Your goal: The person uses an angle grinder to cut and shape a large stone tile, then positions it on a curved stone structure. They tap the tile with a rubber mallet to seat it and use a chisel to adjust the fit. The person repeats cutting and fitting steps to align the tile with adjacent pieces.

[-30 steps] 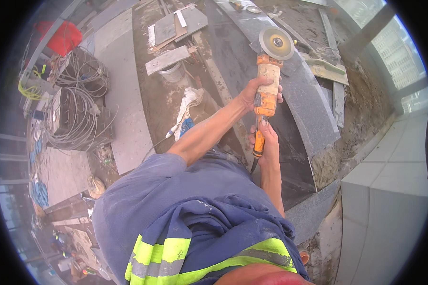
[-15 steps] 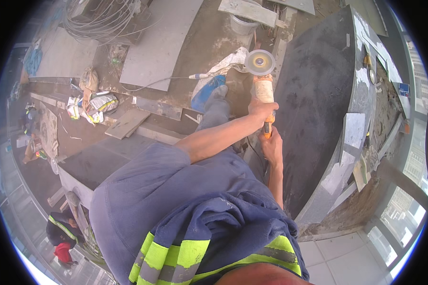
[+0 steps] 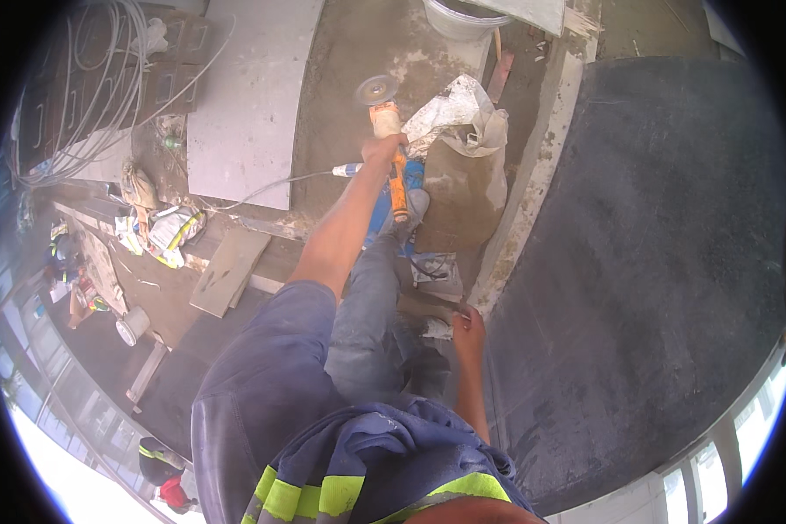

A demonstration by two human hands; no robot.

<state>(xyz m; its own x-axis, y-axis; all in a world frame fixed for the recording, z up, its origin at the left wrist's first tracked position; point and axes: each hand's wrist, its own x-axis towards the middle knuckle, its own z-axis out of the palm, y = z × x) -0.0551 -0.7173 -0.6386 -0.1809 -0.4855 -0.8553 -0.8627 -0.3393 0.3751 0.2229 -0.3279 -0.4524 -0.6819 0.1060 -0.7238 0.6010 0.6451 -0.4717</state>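
Note:
My left hand [image 3: 384, 150] is wrapped around the body of an orange angle grinder [image 3: 399, 192], held out over my leg and the blue shoe cover on my foot. The round cutting disc [image 3: 376, 89] sits at its far end; I cannot tell whether it spins. Lower and to the right, my right hand [image 3: 469, 323] is off the grinder. Its fingers are closed near the edge of a large dark slab [image 3: 629, 262]. A dark, thin strip shows by its fingertips, but what they hold is unclear.
A crumpled white sack [image 3: 467, 113] lies ahead. A pale cable with a plug connector [image 3: 348, 169] runs leftward past a grey board [image 3: 244, 105]. Coiled wire [image 3: 113, 96], bags [image 3: 173, 231] and offcut boards [image 3: 230, 266] lie left. Another person [image 3: 159, 463] is at the lower left.
My right hand has let go of the grinder's rear end and dropped lower. My left hand has carried the grinder leftward, away from the dark slab. The view has also turned.

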